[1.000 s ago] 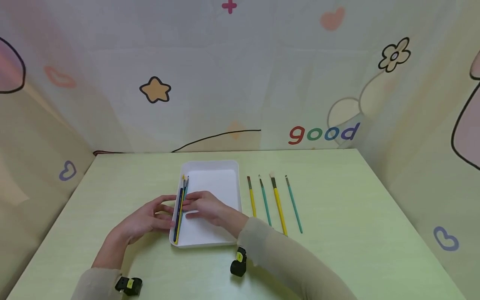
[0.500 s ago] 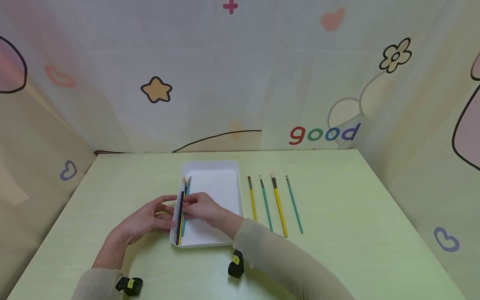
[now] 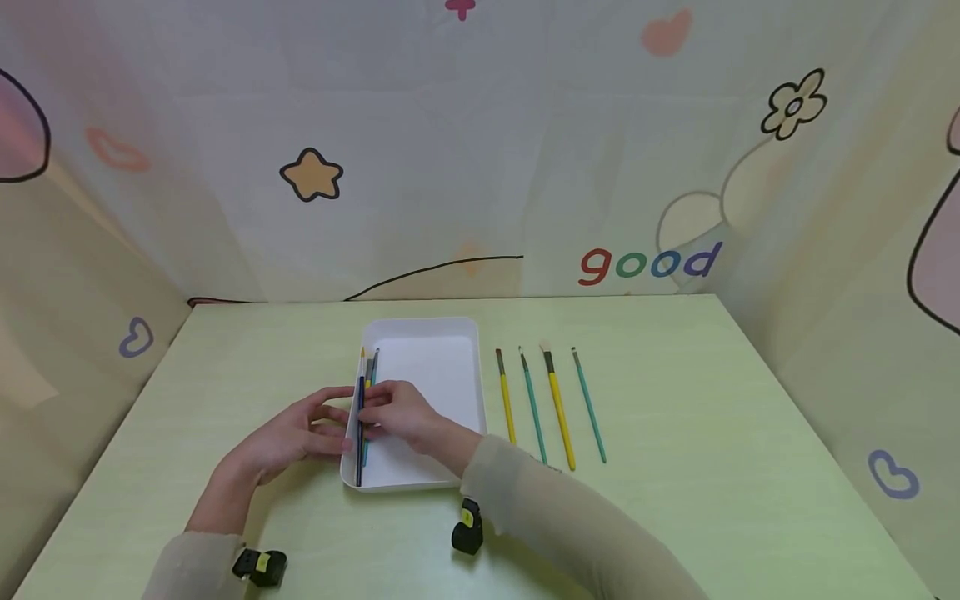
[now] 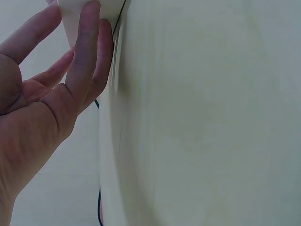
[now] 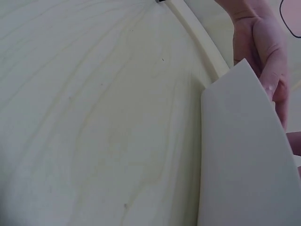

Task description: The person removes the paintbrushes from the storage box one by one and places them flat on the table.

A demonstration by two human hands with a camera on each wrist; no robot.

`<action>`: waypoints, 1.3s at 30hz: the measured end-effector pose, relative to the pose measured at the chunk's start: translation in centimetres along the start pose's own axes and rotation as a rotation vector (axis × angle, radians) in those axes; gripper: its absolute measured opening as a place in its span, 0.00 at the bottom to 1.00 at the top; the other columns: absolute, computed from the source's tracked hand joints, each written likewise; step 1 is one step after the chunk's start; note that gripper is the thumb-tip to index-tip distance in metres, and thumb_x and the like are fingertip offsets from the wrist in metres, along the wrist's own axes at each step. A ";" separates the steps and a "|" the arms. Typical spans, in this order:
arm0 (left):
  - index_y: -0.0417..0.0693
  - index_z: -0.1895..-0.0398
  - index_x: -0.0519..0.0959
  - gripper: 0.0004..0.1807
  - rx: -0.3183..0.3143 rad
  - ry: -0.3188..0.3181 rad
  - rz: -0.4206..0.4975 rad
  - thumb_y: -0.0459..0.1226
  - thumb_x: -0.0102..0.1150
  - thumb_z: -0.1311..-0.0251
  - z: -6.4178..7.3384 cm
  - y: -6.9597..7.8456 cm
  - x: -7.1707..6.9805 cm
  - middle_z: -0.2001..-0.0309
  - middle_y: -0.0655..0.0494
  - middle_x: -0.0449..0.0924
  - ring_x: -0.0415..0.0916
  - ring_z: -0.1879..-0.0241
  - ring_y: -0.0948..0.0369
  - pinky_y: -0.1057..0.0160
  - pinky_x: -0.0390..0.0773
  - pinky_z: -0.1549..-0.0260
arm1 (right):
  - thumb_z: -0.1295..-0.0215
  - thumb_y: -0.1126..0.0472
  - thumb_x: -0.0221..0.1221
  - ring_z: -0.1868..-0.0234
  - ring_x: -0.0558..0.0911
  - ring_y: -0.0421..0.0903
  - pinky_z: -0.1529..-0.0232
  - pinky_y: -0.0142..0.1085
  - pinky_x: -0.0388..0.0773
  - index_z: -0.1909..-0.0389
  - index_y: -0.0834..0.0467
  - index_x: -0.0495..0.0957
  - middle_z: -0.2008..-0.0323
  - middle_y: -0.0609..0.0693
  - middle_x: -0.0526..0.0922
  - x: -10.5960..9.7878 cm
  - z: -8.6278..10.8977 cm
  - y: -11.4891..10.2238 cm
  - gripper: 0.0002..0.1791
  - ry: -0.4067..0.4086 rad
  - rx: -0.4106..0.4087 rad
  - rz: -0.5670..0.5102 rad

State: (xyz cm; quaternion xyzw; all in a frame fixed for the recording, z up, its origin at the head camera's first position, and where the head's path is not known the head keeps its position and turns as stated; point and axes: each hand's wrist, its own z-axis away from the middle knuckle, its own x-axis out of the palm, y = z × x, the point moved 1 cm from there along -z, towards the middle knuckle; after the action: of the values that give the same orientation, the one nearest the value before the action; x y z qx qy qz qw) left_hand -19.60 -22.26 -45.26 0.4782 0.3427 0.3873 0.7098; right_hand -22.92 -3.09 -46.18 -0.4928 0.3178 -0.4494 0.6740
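Observation:
A shallow white tray (image 3: 431,400) lies on the table, its wall (image 5: 244,155) large in the right wrist view. Inside, along its left side, a dark blue paintbrush (image 3: 360,450) lies beside a yellow and a teal one, bunched together and partly hidden by fingers. My right hand (image 3: 405,412) reaches over the tray and pinches at these brushes with fingertips and thumb. Outside the left wall, my left hand (image 3: 300,429) rests its spread, gently bent fingers against the tray; the left wrist view shows those fingers (image 4: 84,52) on the white wall.
Right of the tray, several paintbrushes lie in a row: a short yellow one (image 3: 506,396), a teal one (image 3: 532,404), a thick yellow one (image 3: 559,408) and another teal one (image 3: 589,404). A printed curtain (image 3: 450,167) hangs behind the table (image 3: 712,467).
Under my right fingers the brushes in the tray have shifted: the teal one moved right, then bunched back, and the dark blue one now covers more of the yellow. My left hand stays put.

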 end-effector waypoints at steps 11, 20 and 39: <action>0.44 0.21 0.55 0.47 0.004 -0.002 -0.001 0.29 0.71 0.39 0.0 0.0 0.1 0.38 0.34 0.67 0.80 0.47 0.49 0.53 0.83 0.50 | 0.35 0.75 0.66 0.65 0.82 0.45 0.65 0.40 0.87 0.46 0.65 0.76 0.62 0.53 0.80 0.4 0.3 -0.1 0.18 0.060 0.007 0.027; 0.44 0.20 0.55 0.47 -0.003 0.011 -0.001 0.30 0.70 0.39 -0.1 0.1 0.2 0.37 0.34 0.67 0.80 0.47 0.49 0.53 0.83 0.49 | 0.34 0.71 0.67 0.64 0.84 0.46 0.64 0.40 0.87 0.45 0.65 0.76 0.60 0.53 0.81 -0.5 0.6 -0.2 0.18 0.044 0.014 0.018; 0.46 0.20 0.53 0.47 -0.029 0.043 -0.028 0.31 0.70 0.37 0.1 -0.1 0.3 0.37 0.35 0.68 0.80 0.48 0.48 0.53 0.82 0.48 | 0.30 0.64 0.66 0.62 0.87 0.48 0.62 0.40 0.87 0.39 0.59 0.74 0.57 0.54 0.84 -3.6 2.1 0.0 0.21 0.035 0.063 -0.011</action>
State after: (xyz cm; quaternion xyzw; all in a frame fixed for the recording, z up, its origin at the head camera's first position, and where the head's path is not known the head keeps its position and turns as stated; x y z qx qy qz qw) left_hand -19.37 -22.01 -45.33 0.4546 0.3589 0.3925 0.7144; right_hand -22.50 1.03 -45.59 -0.4652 0.3126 -0.4715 0.6809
